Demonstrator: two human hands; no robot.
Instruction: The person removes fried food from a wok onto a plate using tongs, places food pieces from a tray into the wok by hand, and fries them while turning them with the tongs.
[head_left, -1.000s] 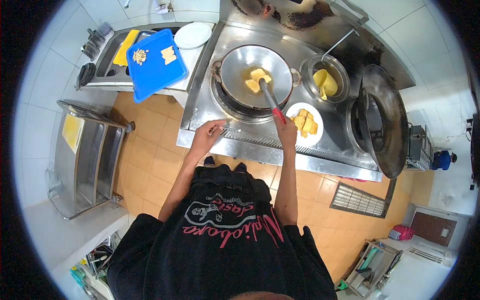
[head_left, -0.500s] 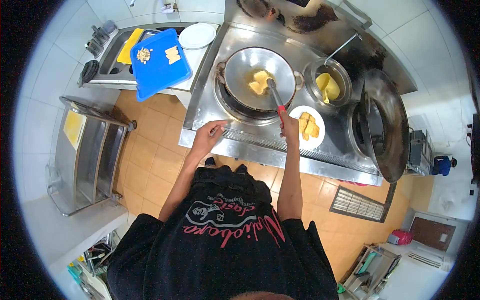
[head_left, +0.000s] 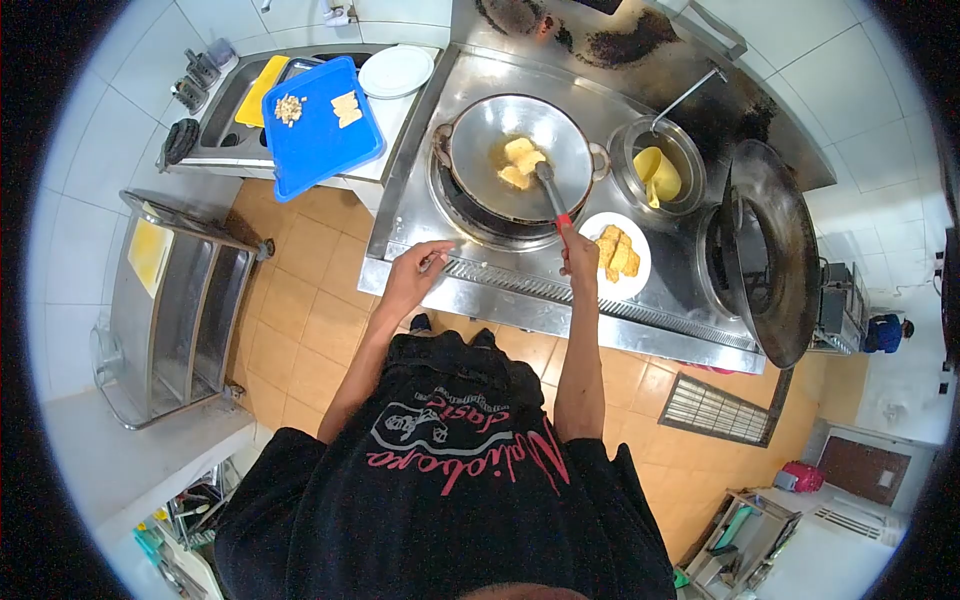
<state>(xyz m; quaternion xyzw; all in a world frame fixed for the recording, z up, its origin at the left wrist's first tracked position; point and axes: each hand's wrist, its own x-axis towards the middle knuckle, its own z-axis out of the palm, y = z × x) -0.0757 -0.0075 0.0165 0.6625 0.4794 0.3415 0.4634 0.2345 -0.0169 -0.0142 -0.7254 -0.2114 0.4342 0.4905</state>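
Note:
My right hand (head_left: 580, 258) grips a pair of tongs (head_left: 553, 196) with a red grip and a dark tip. The tip reaches into a metal wok (head_left: 472, 150) and touches one of the yellow pieces of food (head_left: 516, 178) lying in a little oil. These pieces look like tofu or tempeh, but I cannot tell which. Beside my right hand is a white plate (head_left: 610, 222) bearing several golden fried pieces (head_left: 618, 252). Loosely curved and holding nothing, my left hand (head_left: 412, 275) is at the stove's front edge, left of the wok.
A blue tray (head_left: 315, 160) with cut pieces lies by the sink, near white plates (head_left: 395, 72). Right of the wok stands a pot (head_left: 690, 165) with a yellow scoop (head_left: 655, 175) and a ladle. A large dark wok (head_left: 785, 260) tilts upright farther right. A steel trolley (head_left: 160, 320) stands left.
In the wok, the pieces that lay bunched together are now more spread out. The tongs' tip has shifted slightly lower. My left hand stays where it was.

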